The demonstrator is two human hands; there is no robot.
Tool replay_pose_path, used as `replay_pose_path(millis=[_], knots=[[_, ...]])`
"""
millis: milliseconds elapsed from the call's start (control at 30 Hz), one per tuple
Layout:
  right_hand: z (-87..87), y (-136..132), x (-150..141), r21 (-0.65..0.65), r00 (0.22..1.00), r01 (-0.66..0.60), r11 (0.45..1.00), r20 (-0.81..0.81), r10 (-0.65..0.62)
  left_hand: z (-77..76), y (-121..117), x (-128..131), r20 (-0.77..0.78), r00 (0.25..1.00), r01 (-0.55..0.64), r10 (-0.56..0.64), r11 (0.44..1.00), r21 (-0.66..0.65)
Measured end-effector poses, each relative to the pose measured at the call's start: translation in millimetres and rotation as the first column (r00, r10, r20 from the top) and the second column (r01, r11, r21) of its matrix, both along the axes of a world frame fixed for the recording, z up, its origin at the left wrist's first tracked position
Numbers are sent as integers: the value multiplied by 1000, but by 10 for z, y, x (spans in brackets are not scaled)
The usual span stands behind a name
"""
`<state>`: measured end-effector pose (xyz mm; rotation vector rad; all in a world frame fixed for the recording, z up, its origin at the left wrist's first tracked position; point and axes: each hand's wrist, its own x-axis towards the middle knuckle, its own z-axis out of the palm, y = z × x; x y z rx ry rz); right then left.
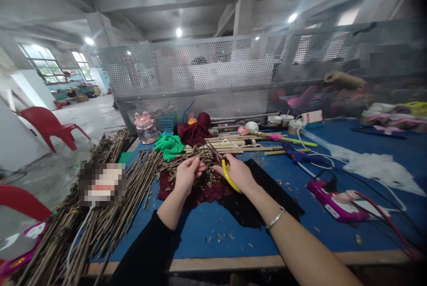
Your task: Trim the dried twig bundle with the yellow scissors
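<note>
My right hand [238,174] is closed round the yellow handle of a pair of scissors [229,179]. The metal blades point up and to the left, over a heap of dry brown twigs [203,157]. At the heap's near side, my left hand [189,172] is closed with its fingertips together; whatever they pinch is too small to make out. Under the twigs lies a dark red cloth [207,196]. A black cloth [245,215] spreads beside it, below my right wrist.
Long dry stalks [116,215] are piled along the table's left side. A green cloth [169,146], bamboo sticks [233,143] and a pink-lidded jar [146,129] stand or lie farther back. On the right are a blue glue gun [302,155], a purple power strip [333,206] and trailing cables.
</note>
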<state>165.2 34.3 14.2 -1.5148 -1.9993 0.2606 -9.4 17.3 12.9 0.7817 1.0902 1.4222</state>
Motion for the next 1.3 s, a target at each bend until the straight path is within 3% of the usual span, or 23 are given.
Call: replay_pose_path(millis=[200,400,700,933,1167,1300], knots=[[10,-66,-59,31,984,-147,989,109,143,-34,-34,99,114,992,50,-47,999,-18],[-6,-133,-134,22,961,-224,974,172,217,-47,-86,106,55,995,82,-80,996,-46],[43,-170,-169,10,967,-213,977,147,209,-69,-102,114,-12,996,90,-90,996,18],[59,-174,-164,11,977,-172,985,133,169,-90,-122,140,-69,997,38,-40,999,-28],[-11,-158,-160,-18,952,-280,960,123,280,-124,-78,136,-66,998,-6,8,999,37],[-28,-145,-156,-14,948,-281,960,153,280,-132,-73,134,-108,994,16,-8,997,73]])
